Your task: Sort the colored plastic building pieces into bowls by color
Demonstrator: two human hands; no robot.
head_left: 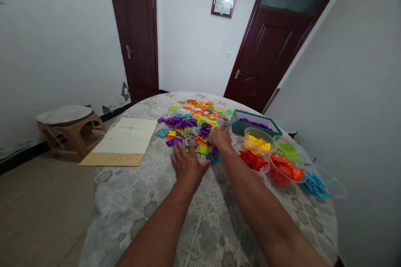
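Note:
A heap of colourful plastic gears and connector pieces (191, 133) lies in the middle of the table. My left hand (187, 162) rests palm down at the near edge of the heap, with its fingers spread by a purple piece (174, 142) and some grey gears. At the right side of the heap is my right hand (221, 137), its fingers curled inward beside a dark purple gear (205, 129). What lies between those fingers is hidden. Purple connector pieces (181, 122) cover the upper left of the heap, and orange pieces (200, 106) spread behind it.
On the right stand clear bowls of yellow (258, 144), red (253, 160), orange (286, 167), green (288, 150) and blue pieces (315, 184). A green box (236, 127) holds purple pieces. Paper on a board (125, 135) lies left. A stool (72, 127) stands beyond the table.

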